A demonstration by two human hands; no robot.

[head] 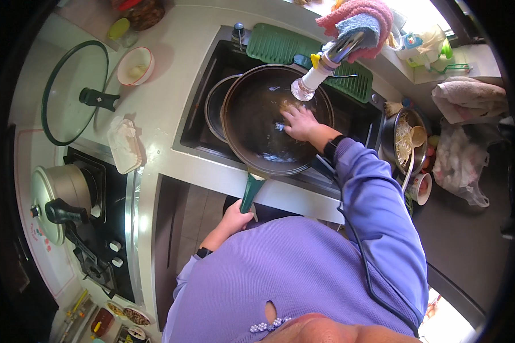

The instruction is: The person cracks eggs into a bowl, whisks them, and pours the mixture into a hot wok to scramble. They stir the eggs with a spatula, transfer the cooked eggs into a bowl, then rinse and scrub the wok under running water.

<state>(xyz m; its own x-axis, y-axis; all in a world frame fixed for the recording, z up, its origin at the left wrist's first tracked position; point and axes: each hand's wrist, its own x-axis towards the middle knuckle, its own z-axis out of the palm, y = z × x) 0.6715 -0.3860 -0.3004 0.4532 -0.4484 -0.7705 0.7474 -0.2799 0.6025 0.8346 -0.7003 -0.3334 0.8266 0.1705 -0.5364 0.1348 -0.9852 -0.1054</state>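
Note:
A large dark wok [257, 124] with water in it rests over the black sink [197, 124]. Its green handle [252, 191] is in my left hand [237, 218], the fingers wrapped round it. Inside the wok, my right hand [299, 123] reaches towards a brownish scrubber or similar thing under its fingertips; whether it is gripped cannot be told. Just above that hand is the white head of the faucet [304, 88]. A second, smaller pan [215, 109] lies partly hidden beneath the wok's left side.
A glass lid [64, 94], a bowl [135, 66] and a foam tray [125, 150] stand left of the sink. Below them a pressure cooker [64, 184] sits on the gas stove [116, 206]. Right of the sink are a metal pot [388, 139] and a plastic bag [459, 163]. A green drain tray [283, 43] lies behind.

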